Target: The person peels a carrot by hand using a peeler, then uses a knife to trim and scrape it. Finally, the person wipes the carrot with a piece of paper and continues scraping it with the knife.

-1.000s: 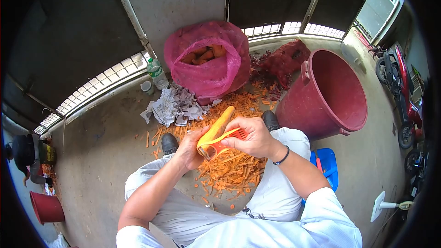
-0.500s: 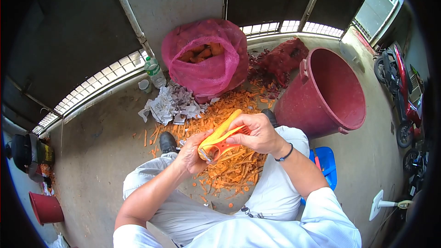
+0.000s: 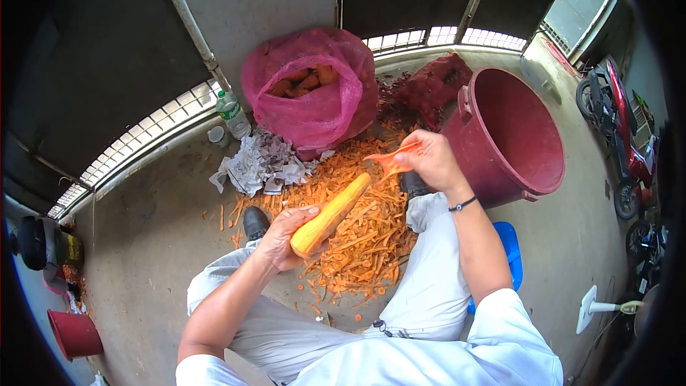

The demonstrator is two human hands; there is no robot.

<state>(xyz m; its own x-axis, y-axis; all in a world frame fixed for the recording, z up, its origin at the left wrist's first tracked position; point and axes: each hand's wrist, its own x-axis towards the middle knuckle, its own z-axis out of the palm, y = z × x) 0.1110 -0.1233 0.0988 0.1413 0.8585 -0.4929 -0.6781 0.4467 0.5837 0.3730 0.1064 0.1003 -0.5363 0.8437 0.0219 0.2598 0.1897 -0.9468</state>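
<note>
My left hand [image 3: 282, 239] is wrapped round the lower end of a large carrot [image 3: 331, 217], which is bright orange on top with a darker, rougher strip along its right side. My right hand [image 3: 434, 160] grips an orange-red peeler [image 3: 394, 161] above and to the right of the carrot's tip, apart from it. A broad heap of orange peelings [image 3: 368, 251] covers the floor below, between my legs.
Beyond the peelings stand a pink mesh sack [image 3: 307, 125] of carrots, crumpled paper [image 3: 261, 164], a plastic bottle [image 3: 233, 114] and a cup [image 3: 218, 136]. A big red bin [image 3: 468, 143] is at the right, near a blue stool [image 3: 509, 251]. A small red bucket [image 3: 75, 334] stands at the left.
My right hand and the peeler have moved up and right, away from the carrot. The carrot now shows a clearer orange face in my left hand. The view has shifted slightly.
</note>
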